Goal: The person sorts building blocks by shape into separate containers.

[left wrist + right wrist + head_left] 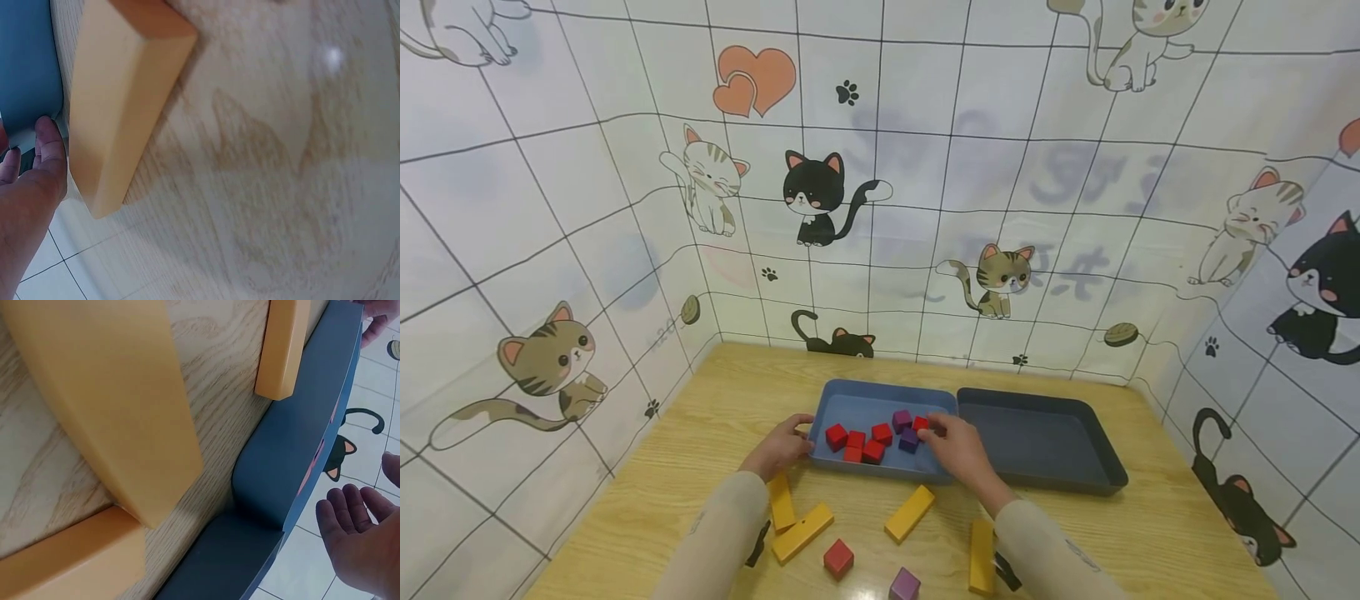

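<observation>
A blue tray (887, 477) holds several red cubes (873, 452) and two purple cubes (908, 440). At its left end, my left hand (781, 447) grips the tray's edge; in the left wrist view the thumb (49, 132) lies against the outer wall near a corner. My right hand (958, 450) is over the tray's right part, its fingertips beside a red cube (920, 424). From the right wrist, that hand (365, 540) appears above the rim with fingers loosely bent and nothing visible between them and the thumb.
A dark grey tray (1037, 442) adjoins the blue one on the right. In front lie several yellow blocks (909, 514), a red cube (838, 559) and a purple cube (905, 585) on the wooden table (1157, 525). Cat-patterned cloth (917, 208) surrounds the back and sides.
</observation>
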A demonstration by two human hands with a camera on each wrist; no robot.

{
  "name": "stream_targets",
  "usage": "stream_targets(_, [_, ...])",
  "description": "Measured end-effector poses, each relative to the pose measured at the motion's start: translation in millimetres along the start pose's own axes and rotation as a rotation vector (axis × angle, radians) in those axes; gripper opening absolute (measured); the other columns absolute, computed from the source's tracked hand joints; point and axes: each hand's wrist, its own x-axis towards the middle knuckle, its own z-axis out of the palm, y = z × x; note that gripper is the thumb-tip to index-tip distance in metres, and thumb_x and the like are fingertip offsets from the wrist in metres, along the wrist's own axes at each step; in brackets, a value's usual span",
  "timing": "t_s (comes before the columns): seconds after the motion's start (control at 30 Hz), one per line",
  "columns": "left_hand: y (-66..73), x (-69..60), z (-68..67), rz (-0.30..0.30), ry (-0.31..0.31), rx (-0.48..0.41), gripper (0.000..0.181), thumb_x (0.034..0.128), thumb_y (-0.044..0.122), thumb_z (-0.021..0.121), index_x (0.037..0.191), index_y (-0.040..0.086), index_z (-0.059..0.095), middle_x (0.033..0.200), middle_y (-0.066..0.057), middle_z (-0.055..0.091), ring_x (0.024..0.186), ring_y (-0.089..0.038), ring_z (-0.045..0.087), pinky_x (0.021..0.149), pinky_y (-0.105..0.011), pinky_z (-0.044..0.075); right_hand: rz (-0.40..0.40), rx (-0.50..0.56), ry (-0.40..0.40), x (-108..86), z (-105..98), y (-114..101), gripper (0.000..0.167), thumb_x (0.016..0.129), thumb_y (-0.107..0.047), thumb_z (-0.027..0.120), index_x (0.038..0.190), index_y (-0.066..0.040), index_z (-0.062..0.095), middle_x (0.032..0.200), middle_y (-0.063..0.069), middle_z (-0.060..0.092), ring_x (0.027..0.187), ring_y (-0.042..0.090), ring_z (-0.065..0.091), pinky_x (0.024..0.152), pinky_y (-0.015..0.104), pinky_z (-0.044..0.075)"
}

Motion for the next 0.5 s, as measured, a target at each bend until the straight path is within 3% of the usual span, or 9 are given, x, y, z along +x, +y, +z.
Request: stream_targets(0.5, [-2.6, 1.3, 0.0, -0.016, 0.000, -0.005, 0.051, 0.0937, -0.004, 0.055, 0.143, 0.004, 0.045, 0.118, -0.020, 0.056, 0.101, -0.028, 0.058, 0.099, -0.048, 0.046, -0.066, 0.029, -0.134, -36.9, -10, -4, 0.042, 0.092, -0.027, 0.071, 0.126, -0.002, 0.066, 0.119, 0.011, 0.068, 0.101, 0.025, 0.064, 0.088, 0.044, 0.054])
